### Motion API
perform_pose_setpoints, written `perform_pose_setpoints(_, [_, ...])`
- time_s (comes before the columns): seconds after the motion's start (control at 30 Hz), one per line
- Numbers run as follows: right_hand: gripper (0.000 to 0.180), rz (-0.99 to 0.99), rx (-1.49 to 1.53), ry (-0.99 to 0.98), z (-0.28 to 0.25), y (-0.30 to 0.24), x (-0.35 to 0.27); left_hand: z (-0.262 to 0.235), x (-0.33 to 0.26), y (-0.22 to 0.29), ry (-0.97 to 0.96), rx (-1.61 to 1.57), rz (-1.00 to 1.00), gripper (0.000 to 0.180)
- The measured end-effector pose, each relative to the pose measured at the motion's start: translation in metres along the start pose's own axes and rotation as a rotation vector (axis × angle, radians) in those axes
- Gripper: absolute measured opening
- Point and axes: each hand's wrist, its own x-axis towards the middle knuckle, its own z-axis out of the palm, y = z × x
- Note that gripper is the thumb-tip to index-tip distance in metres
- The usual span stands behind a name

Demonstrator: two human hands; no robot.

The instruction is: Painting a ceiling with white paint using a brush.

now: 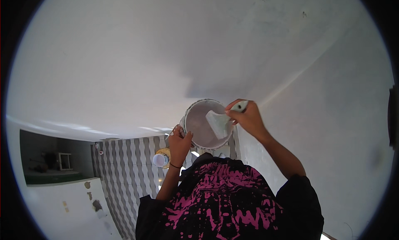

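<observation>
With left hand, grips a white paint bucket by its rim at centre frame, and with right hand, holds a broad flat paintbrush at its mouth, apparently midway in paintwork, facing a mostly whitish wall, with dark patches uncovered at lower left.

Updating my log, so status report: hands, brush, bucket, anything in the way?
Right hand gripping brush. Left hand holding bucket, left side. Brush at bucket's mouth, depth unclear. Nothing visibly blocking it.

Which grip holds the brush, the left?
No, the right grip holds the brush, while the left grip is on the bucket's side.
</observation>
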Motion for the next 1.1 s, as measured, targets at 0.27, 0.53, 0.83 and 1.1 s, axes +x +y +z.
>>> perform_pose_setpoints(0.27, [0.013,-0.113,-0.532,0.174,0.078,0.054,0.002,-0.012,-0.002,-0.016,-0.019,0.231,0.070,0.037])
perform_pose_setpoints(0.53, [0.011,-0.116,-0.775,0.168,0.107,0.092,0.020,-0.006,0.006,-0.039,-0.011,0.168,0.141,0.024])
perform_pose_setpoints(0.83, [0.015,0.092,0.162,0.071,0.027,0.040,-0.010,-0.009,0.001,-0.034,-0.014,0.166,0.001,0.046])
perform_pose_setpoints(1.1, [0.019,0.102,0.655,0.067,-0.021,0.030,-0.026,-0.007,0.003,-0.018,-0.021,-0.054,0.004,0.032])
